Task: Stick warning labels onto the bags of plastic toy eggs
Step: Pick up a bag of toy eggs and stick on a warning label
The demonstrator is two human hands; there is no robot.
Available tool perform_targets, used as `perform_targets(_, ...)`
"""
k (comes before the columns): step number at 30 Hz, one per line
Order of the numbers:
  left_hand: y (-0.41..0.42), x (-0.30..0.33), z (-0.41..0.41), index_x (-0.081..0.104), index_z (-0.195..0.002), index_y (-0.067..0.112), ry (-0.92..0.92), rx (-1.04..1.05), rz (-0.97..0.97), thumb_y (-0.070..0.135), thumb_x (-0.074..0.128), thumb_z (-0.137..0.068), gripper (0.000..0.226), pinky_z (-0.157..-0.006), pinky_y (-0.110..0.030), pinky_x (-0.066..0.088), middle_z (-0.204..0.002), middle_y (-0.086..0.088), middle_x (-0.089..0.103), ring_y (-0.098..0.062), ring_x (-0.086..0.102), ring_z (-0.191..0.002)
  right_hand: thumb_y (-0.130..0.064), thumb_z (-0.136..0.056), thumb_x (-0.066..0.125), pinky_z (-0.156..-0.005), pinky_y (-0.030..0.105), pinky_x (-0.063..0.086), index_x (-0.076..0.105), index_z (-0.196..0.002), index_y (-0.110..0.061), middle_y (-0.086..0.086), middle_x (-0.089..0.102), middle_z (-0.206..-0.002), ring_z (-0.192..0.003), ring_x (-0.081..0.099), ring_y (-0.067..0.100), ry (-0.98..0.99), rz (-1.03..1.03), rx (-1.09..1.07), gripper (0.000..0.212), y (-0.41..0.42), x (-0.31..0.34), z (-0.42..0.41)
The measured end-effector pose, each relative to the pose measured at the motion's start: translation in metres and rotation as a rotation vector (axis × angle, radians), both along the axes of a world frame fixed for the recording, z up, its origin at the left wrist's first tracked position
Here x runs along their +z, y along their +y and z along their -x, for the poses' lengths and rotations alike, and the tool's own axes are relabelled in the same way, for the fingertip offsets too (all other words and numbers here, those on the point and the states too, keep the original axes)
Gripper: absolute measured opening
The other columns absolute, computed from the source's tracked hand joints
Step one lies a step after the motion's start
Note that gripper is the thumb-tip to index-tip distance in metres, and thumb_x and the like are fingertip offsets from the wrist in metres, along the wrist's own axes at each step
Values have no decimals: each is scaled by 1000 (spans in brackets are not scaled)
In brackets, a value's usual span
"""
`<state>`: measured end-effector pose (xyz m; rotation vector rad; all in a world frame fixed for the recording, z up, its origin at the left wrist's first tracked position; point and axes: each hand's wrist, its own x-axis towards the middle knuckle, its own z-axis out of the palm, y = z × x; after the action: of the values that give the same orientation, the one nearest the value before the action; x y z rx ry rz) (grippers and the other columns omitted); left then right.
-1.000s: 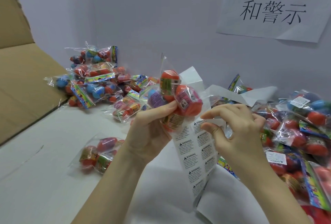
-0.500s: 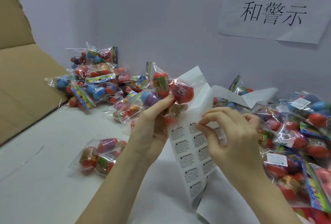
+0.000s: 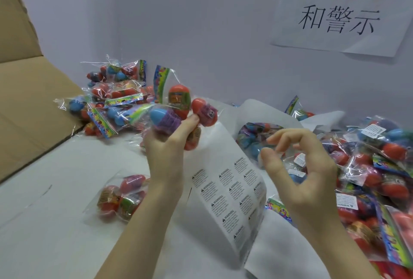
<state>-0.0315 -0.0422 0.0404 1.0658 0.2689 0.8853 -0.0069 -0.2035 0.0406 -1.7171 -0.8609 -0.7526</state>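
Clear egg bag [image 3: 178,109] (red, blue, purple eggs) gripped by left hand [image 3: 166,151]; right hand [image 3: 299,167] pinches label [image 3: 271,152].

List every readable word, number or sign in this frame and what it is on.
"外观检查" (faint) and "和警示": paper sign on the wall.
"WARNING": each sticker on the label sheet; fine print too small.
"6+": egg in the held bag.
Labels on the right pile: too small.

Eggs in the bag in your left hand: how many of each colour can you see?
Orange-red eggs: 3 (one partly behind the fingers)
Blue-topped egg: 1
Total: 4 eggs in the bag held by the left hand
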Motion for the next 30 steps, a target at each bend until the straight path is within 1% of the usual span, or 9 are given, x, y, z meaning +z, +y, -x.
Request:
perform_targets(2, -5, 6, 5, 67, -57, 23, -79, 87, -130, 18, 71, -64, 10, -57, -14, 48, -54, 12, 61, 0, 58, -56, -35, -75, 49, -79, 27, 39, 44, -74, -26, -5, 56, -81, -80, 51, 8, 44, -42, 3, 11, -2, 1, -1)
perform_targets(4, -6, 6, 8, 65, -53, 26, -81, 133, -213, 20, 70, -64, 13, -55, -12, 46, -49, 15, 59, 3, 55, -51, -34, -74, 47, -78, 21, 37, 44, -74, -26, -7, 55, -78, -80, 50, 5, 84, -86, 46, 9, -2, 1, -1)
perform_targets(8, 0, 4, 6, 68, -63, 25, 140, 32, -247, 31, 73, -55, 11, -83, -47, 50, -62, 11, 65, -20, 64, -78, -34, -71, 43, -81, 31, 37, 44, -73, -28, -7, 54, -77, -84, 51, 8, 119, -99, 71, 7, -3, 2, -2)
perform_targets(10, 2, 3, 5, 67, -67, 18, 157, -31, -213, 24, 79, -57, 16, -72, -40, 53, -68, 2, 67, -24, 65, -80, -36, -70, 43, -81, 34, 37, 45, -74, -28, -7, 55, -80, -85, 51, 14, 131, -69, 51, 9, -3, 1, -2)
perform_targets(13, -4, 6, 7, 69, -59, 19, 105, -122, -299, 16, 77, -60, 9, -55, -18, 49, -56, 6, 64, -9, 60, -58, -37, -69, 45, -79, 24, 37, 47, -72, -27, -9, 56, -79, -83, 52, 13, 181, -96, 86, 11, -3, 1, -3)
perform_targets(16, -15, 6, 6, 72, -58, 21, 134, -373, -261, 17, 71, -56, 5, -48, -20, 48, -54, -1, 64, -14, 59, -51, -34, -69, 50, -72, 16, 39, 51, -70, -24, -8, 57, -74, -74, 52, 6, 205, -145, 167, 11, -4, 3, -3)
perform_targets(20, -22, 5, 7, 73, -64, 19, 168, -550, -246, 22, 74, -57, 7, -64, -33, 48, -69, -7, 68, -24, 61, -66, -34, -70, 49, -67, 19, 38, 50, -67, -23, -11, 54, -68, -67, 48, 5, 230, -117, 201, 12, -6, 4, -3)
perform_targets(25, -25, 7, 8, 73, -63, 22, 160, -495, -258, 36, 72, -62, 14, -57, -26, 47, -63, -1, 66, -18, 59, -61, -34, -66, 49, -57, 11, 37, 50, -65, -27, -14, 56, -67, -63, 49, 2, 229, -82, 156, 7, -6, 5, -1)
perform_targets(30, -29, 9, 10, 71, -63, 28, 145, -435, -303, 42, 70, -63, 14, -56, -22, 48, -61, 1, 66, -15, 59, -59, -33, -68, 51, -59, 11, 40, 52, -68, -26, -12, 58, -71, -64, 53, 2, 189, -54, 122, 7, -5, 7, 0)
